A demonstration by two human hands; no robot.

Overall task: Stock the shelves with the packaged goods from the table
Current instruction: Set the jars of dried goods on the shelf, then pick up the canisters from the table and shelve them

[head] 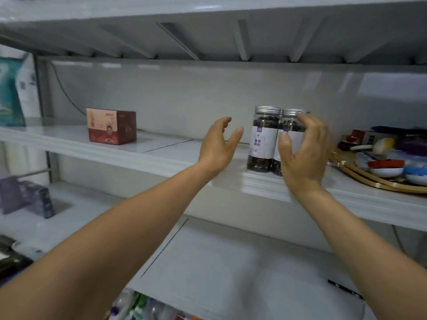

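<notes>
Left grip (218, 146) open, nine o'clock of the left dried-fruit jar (263, 139); right grip (302, 155) cups the right jar (290, 125), hold unclear. Both jars stand on the shelf (161, 155); remaining stock is out of view.

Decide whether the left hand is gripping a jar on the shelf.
No, the left hand is open, with a clear gap beside the left jar.

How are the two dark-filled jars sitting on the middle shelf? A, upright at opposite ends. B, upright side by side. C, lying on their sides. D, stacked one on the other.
B: the left jar and the right jar both stand on the shelf with silver lids up, right next to each other.
</notes>
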